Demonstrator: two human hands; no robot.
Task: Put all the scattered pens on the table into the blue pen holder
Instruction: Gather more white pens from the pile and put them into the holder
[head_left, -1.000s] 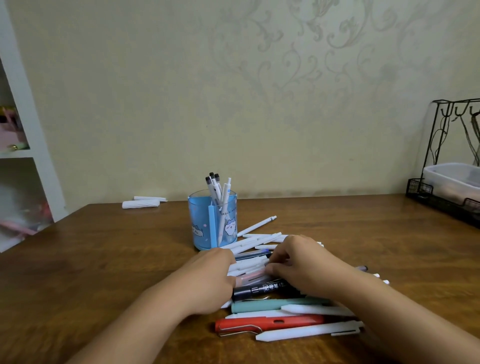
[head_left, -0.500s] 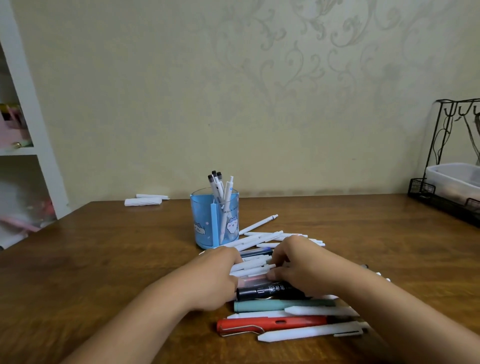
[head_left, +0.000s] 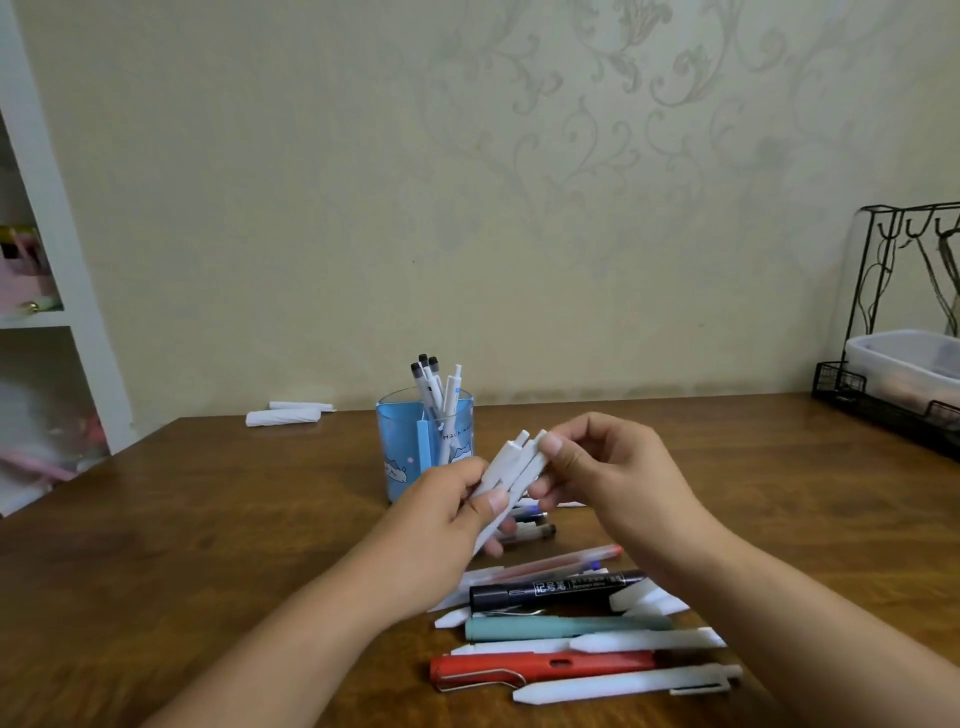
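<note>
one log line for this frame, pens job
phase: lifting | both hands hold white pens | blue pen holder: partly filled | table: pens left

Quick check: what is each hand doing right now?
Left hand: grips the lower part of the bundle of white pens.
Right hand: pinches the bundle's upper end.

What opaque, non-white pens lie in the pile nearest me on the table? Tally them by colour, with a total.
Black marker: 1
Teal pen: 1
Red pen: 1
Total: 3
</note>
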